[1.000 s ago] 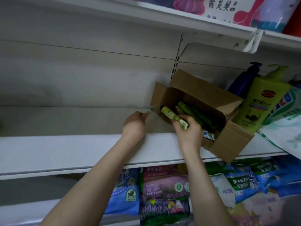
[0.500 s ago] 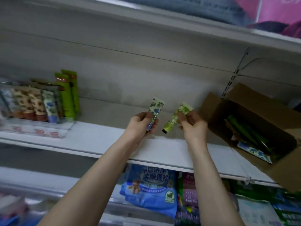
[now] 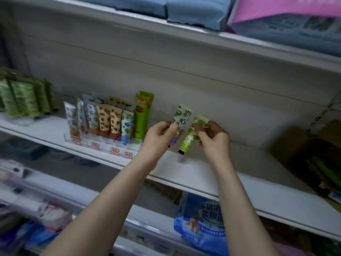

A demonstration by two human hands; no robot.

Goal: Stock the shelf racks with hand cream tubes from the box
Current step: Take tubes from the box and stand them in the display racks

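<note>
My left hand (image 3: 162, 133) pinches a blue-flowered tube (image 3: 180, 122) and my right hand (image 3: 214, 137) a green one (image 3: 191, 135), crimps up, ready for the rack (image 3: 103, 143) at left.

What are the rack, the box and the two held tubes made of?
Rack: clear glossy plastic, probably acrylic; tube bases show through its front wall. Box: brown matte cardboard, judging by its dull flat panels. Blue-flowered tube in the left hand and green tube in the right hand: likely soft printed plastic, slight sheen, flat crimped top ends.
</note>
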